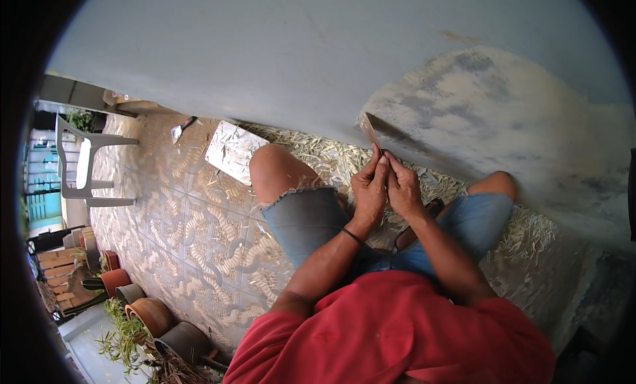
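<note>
Red shirt fabric (pixel 397 324) is filling the near side of our view, and beyond it our shorts (pixel 305 218) are spreading left and right as we are sitting low before a grey wall (pixel 265 59). Between our knees, 2 hands are meeting around 1 thin scraper (pixel 370 131). Our left hand (pixel 369 193) is closing narrowly on its near end, and our right hand (pixel 403 189) is pressing in beside it, fingertips together; how much handle they are hiding, we are unable to tell.

That scraper is standing at the left margin of a pale patch (pixel 477 99) on the wall. Its long axis is running from our fingertips toward the far side, leaning slightly left, with the free end pointing at the wall. A dark shadow is stretching right from that end, but whether the edge is touching, we are not able to judge.

We are probably working the patch's surface, scraping or smoothing it. Another stroke would be calling for a steady 2-handed grip, and a low angle, so the corner is not gouging the wall.

Pale strips (pixel 318 147) are lying along the wall's foot, and a white board (pixel 233 152) is resting just beside our left knee.
</note>
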